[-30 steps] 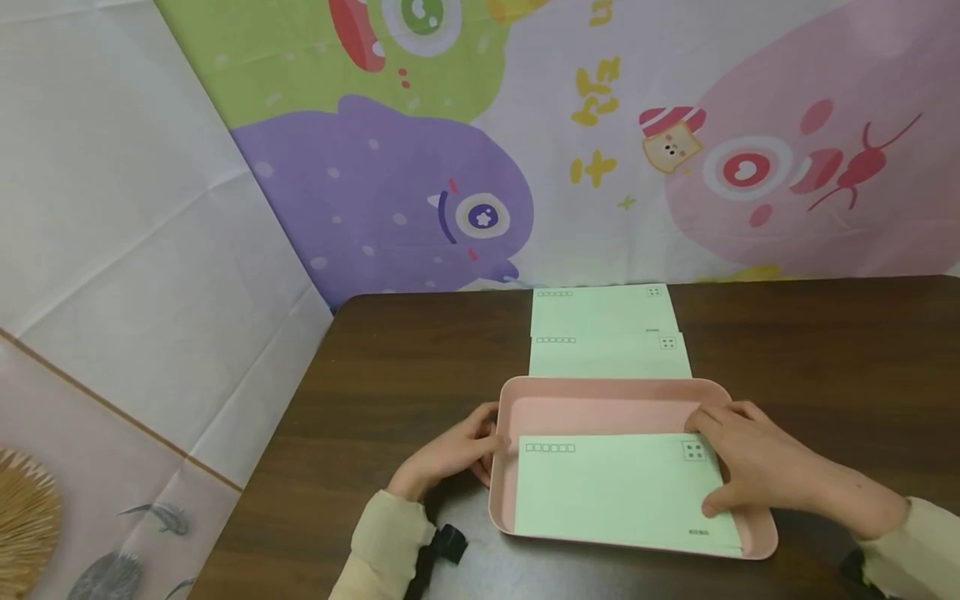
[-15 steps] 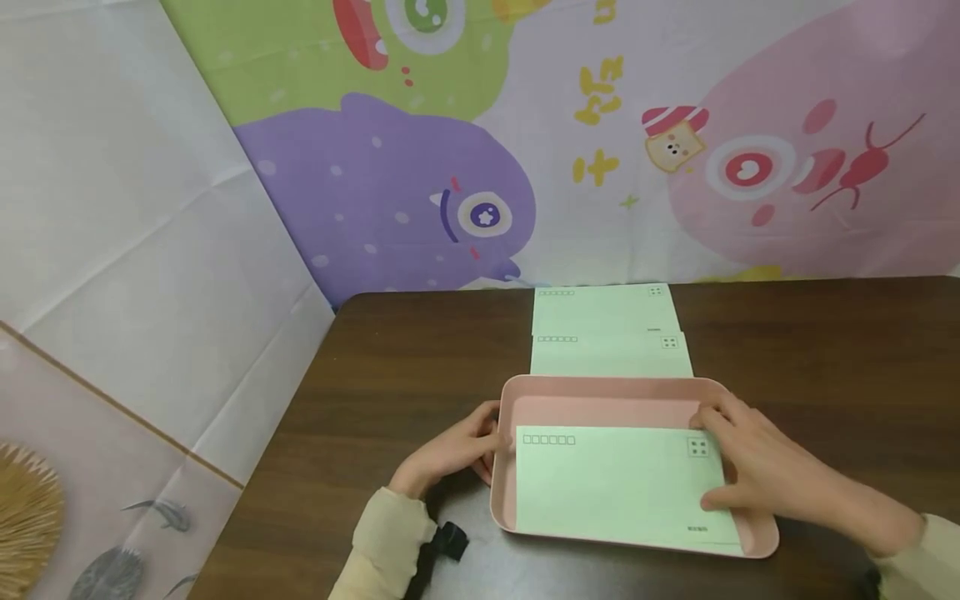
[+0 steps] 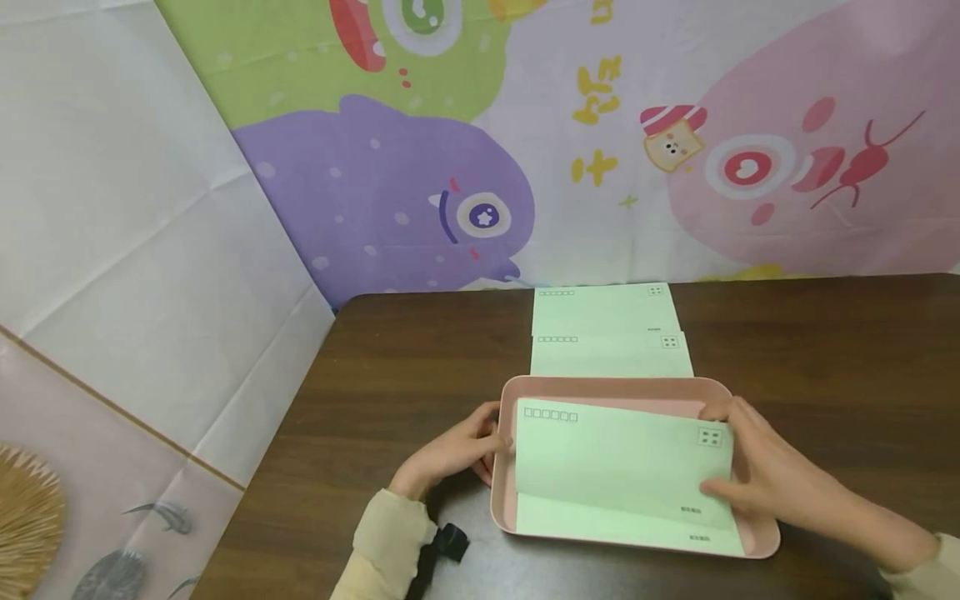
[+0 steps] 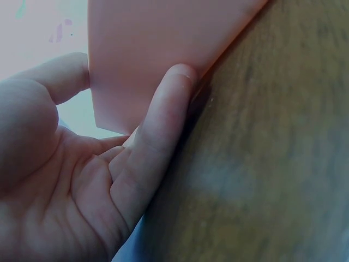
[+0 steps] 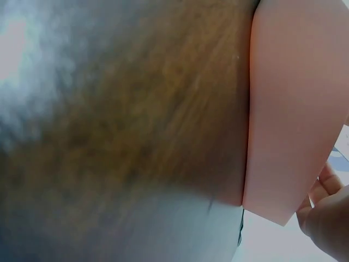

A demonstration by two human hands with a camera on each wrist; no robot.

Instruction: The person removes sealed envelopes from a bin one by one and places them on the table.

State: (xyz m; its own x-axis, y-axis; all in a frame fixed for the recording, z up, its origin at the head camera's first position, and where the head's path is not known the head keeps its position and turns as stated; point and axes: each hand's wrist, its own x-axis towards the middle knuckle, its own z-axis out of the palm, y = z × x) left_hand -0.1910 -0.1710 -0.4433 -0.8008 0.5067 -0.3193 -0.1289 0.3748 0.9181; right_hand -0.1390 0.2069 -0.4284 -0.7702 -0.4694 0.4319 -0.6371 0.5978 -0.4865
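Note:
A pink tray [image 3: 615,386] sits on the table, with pale green envelopes in it. My right hand [image 3: 765,462] pinches the top envelope [image 3: 622,454] by its right edge, thumb on its face. That envelope is raised and tilted, and another envelope [image 3: 600,518] shows beneath it. My left hand [image 3: 453,450] holds the tray's left end, thumb at the rim. In the left wrist view the left hand's fingers [image 4: 158,125] lie against the tray's outer wall [image 4: 147,43]. The right wrist view shows the tray's wall [image 5: 289,109] and part of the right hand [image 5: 330,215].
Behind the tray, two more green envelopes [image 3: 603,310] lie in a column on the dark wooden table [image 3: 420,358], the nearer one partly hidden by the tray. A cartoon-printed cloth [image 3: 600,208] hangs along the table's back edge.
The top envelope's far edge has risen from the stack, exposing the one beneath. My right hand has shifted slightly right with it; the left hand and tray have stayed put.

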